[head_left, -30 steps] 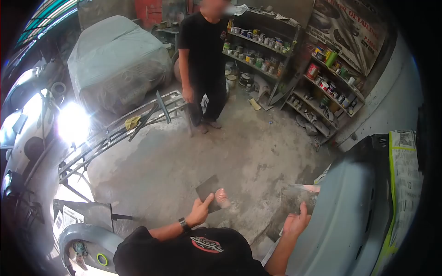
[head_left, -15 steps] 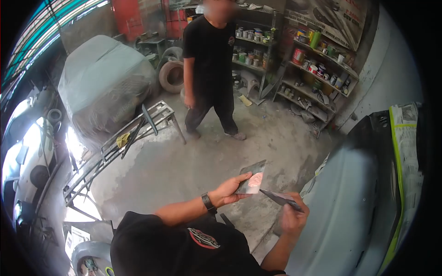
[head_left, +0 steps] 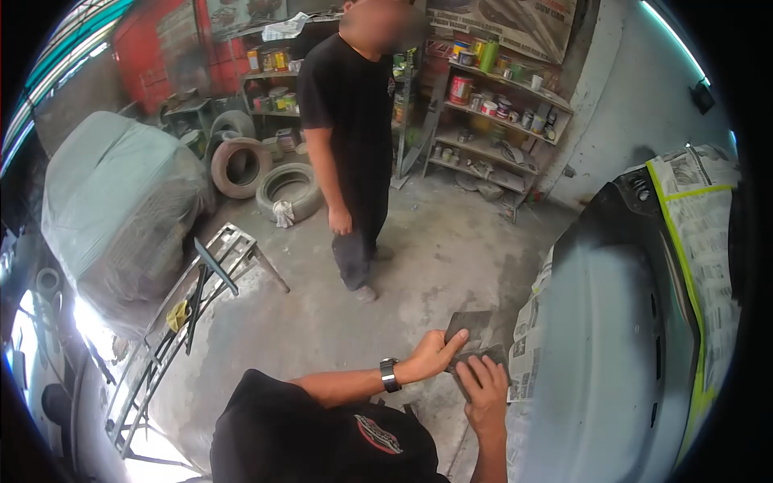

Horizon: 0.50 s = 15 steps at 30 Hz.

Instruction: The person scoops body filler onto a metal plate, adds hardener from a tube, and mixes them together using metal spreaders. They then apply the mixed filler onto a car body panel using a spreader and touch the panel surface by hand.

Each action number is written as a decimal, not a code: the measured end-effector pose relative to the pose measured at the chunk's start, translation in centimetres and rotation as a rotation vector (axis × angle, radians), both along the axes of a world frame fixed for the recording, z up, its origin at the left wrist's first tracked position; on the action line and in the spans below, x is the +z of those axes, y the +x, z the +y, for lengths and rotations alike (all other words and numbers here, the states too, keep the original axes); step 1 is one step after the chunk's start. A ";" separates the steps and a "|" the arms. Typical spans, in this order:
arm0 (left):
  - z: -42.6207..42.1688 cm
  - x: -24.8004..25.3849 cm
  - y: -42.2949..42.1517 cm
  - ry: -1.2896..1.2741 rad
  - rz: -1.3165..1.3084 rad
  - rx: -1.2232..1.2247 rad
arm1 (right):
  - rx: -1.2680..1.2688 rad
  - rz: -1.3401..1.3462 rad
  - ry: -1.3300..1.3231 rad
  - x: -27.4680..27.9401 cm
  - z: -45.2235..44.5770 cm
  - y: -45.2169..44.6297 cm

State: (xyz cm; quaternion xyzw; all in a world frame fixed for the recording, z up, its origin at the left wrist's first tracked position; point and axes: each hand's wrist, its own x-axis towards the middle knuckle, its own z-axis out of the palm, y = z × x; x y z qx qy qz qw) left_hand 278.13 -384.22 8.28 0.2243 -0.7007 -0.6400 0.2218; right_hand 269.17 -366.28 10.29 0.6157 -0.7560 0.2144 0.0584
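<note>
My left hand [head_left: 432, 357], with a watch on the wrist, grips a dark flat plate [head_left: 469, 326], thumb on top. Close beside it, my right hand [head_left: 485, 392] has its fingers over a second dark flat piece [head_left: 465, 380], which overlaps the lower edge of the first. Pink material seen earlier on the left plate does not show now. To the right of both hands stands a grey car body panel [head_left: 592, 362], its edges masked with newspaper [head_left: 704, 241] and yellow-green tape.
A person [head_left: 354, 137] in black stands beyond my hands. Metal frame stand [head_left: 165, 346] at left, covered car [head_left: 121, 209] behind it. Tires [head_left: 290, 193] lie near the back. A shelf [head_left: 503, 121] holds several cans.
My hands have come together and moved right, toward the panel, with the two plates now overlapping. The view has turned right. The other person has shifted position.
</note>
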 end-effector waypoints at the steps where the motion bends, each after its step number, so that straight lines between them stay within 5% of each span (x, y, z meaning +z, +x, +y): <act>1: -0.9 -0.4 0.1 0.019 0.008 -0.015 | -0.006 -0.012 0.027 -0.3 -0.4 1.2; 5: -3.1 -1.7 1.0 0.082 -0.031 -0.036 | -0.033 -0.042 0.109 -0.1 -0.9 4.4; 10: -6.1 2.8 0.3 0.357 0.019 -0.037 | -0.123 -0.204 -0.021 1.8 0.3 4.6; 15: -3.7 5.2 0.1 1.008 0.228 -0.302 | -0.203 -0.230 -0.605 5.2 0.4 5.3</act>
